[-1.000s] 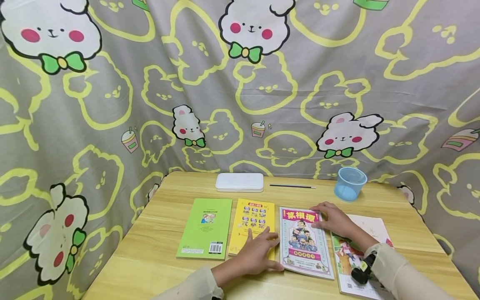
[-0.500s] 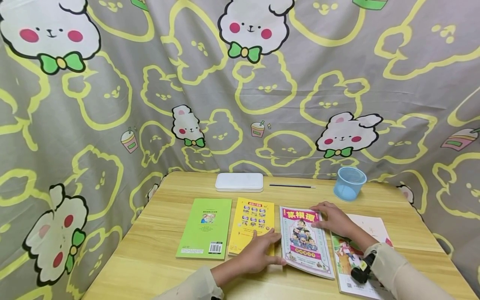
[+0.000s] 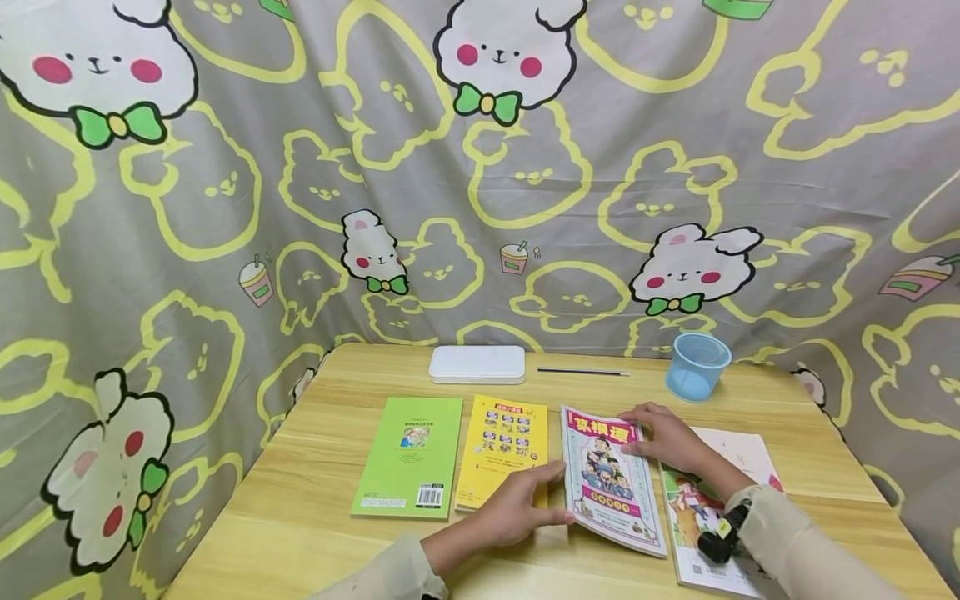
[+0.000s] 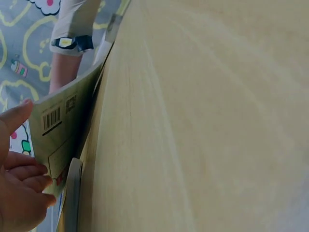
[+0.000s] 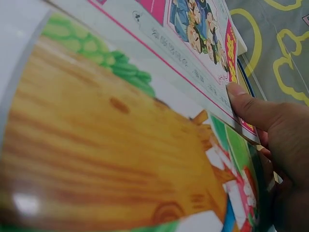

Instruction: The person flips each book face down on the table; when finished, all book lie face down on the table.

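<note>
In the head view a comic book (image 3: pixel 604 475) with a pink-and-white cover is tilted, its left side raised off the table. My left hand (image 3: pixel 517 507) holds that raised left edge. In the left wrist view its thumb is at the edge and its other fingers (image 4: pixel 30 178) lie against the barcoded back cover (image 4: pixel 65 121). My right hand (image 3: pixel 667 435) grips the upper right corner; in the right wrist view the thumb (image 5: pixel 248 102) presses the front cover, the other fingers partly hidden below. A picture book (image 3: pixel 712 500) lies under my right forearm.
Left of the comic lie a yellow book (image 3: pixel 501 450) and a green book (image 3: pixel 407 454). At the back of the wooden table (image 3: pixel 300 500) are a white case (image 3: pixel 477 364), a dark pencil (image 3: pixel 581 372) and a blue mesh cup (image 3: pixel 697 367). A patterned curtain (image 3: pixel 480 192) hangs behind.
The left hand has gone from spread fingers beside the comic book to holding its left edge. That side of the book has risen from the table. The right hand stays at its corner.
</note>
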`<state>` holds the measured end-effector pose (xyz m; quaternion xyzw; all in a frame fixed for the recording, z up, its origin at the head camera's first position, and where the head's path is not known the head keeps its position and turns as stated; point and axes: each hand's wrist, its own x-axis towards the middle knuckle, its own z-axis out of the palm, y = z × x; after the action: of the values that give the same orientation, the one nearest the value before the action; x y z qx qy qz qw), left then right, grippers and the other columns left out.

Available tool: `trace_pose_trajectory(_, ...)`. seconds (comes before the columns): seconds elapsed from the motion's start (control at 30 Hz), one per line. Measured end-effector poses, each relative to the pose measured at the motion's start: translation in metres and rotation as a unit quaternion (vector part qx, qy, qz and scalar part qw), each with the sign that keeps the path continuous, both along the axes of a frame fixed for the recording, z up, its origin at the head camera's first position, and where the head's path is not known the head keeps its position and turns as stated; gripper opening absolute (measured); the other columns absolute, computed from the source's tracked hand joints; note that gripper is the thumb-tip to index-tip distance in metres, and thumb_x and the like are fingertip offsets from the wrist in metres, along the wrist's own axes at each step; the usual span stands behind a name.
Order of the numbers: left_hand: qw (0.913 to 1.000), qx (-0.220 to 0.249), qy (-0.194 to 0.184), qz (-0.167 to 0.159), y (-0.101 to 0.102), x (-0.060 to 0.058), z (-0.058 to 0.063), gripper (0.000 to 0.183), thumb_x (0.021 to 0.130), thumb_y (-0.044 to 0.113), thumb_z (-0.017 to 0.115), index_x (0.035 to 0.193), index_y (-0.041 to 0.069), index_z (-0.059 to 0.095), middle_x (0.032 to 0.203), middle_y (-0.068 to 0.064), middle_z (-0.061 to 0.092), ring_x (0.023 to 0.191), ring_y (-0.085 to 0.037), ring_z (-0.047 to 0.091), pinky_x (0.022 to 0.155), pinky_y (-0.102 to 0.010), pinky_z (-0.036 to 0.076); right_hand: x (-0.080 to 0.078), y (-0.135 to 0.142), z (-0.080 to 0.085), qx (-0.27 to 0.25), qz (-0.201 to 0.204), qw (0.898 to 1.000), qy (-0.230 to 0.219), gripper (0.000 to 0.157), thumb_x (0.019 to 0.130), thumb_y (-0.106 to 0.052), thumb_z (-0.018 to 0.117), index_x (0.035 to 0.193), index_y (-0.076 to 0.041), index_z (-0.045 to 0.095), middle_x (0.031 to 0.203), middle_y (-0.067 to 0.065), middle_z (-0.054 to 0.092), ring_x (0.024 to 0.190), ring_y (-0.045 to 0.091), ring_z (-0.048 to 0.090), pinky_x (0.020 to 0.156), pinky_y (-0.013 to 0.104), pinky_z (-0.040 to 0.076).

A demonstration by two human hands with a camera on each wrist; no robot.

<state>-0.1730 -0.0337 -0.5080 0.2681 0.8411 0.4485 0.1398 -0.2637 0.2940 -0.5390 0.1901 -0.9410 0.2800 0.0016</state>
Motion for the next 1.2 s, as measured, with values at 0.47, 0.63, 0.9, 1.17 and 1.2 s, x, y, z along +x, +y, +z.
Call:
trace_pose_trajectory(0.47,0.9995,0.026,0.011,-0.017,-0.001,0.001,-0.002,0.079,0.090,0.037,0.079,0.155,0.008,0.044,0.162,-0.007,0.041,0.149,-0.022,0.039,0.123,-0.039,0.030,0.001,-0.005,0.011,0.001,0.012,1.000,-0.019,0.063,0.088,-0.044,0.081,0.137,-0.007,0.066,0.124,0.012,0.061,0.118,0.038,0.054,0.096,0.061,0.048)
trace_pose_trajectory(0.63,0.9987,0.033,0.026,-0.028,0.000,0.001,-0.001,0.080,0.092,0.038,0.077,0.156,0.007,0.042,0.162,-0.007,0.039,0.149,-0.022,0.039,0.123,-0.038,0.030,0.001,-0.008,0.015,0.003,0.010,1.000,-0.023,0.065,0.089,-0.048,0.079,0.138,-0.007,0.065,0.121,0.009,0.062,0.111,0.030,0.055,0.089,0.052,0.050)
trace_pose_trajectory(0.9,0.9973,0.027,0.058,-0.037,0.002,0.000,0.001,0.080,0.092,0.039,0.076,0.157,0.009,0.041,0.163,-0.005,0.038,0.149,-0.023,0.039,0.122,-0.039,0.031,-0.001,-0.019,0.023,-0.012,0.022,0.999,-0.039,0.070,0.089,-0.048,0.078,0.141,-0.003,0.062,0.123,0.014,0.063,0.104,0.025,0.060,0.085,0.043,0.052)
trace_pose_trajectory(1.17,0.9955,0.044,0.071,-0.045,0.005,0.000,0.002,0.079,0.093,0.037,0.076,0.158,0.010,0.040,0.163,-0.003,0.039,0.149,-0.023,0.040,0.121,-0.038,0.034,-0.006,-0.031,0.031,-0.035,0.038,0.997,-0.054,0.075,0.092,-0.049,0.075,0.148,-0.003,0.054,0.136,0.021,0.059,0.118,0.038,0.060,0.096,0.057,0.052)
trace_pose_trajectory(1.2,0.9952,0.048,0.072,-0.046,0.005,0.000,0.002,0.079,0.093,0.036,0.077,0.158,0.011,0.040,0.163,-0.003,0.039,0.149,-0.023,0.040,0.120,-0.038,0.034,-0.006,-0.032,0.032,-0.036,0.037,0.997,-0.056,0.075,0.092,-0.050,0.074,0.149,-0.005,0.054,0.138,0.021,0.058,0.122,0.040,0.059,0.098,0.059,0.051)
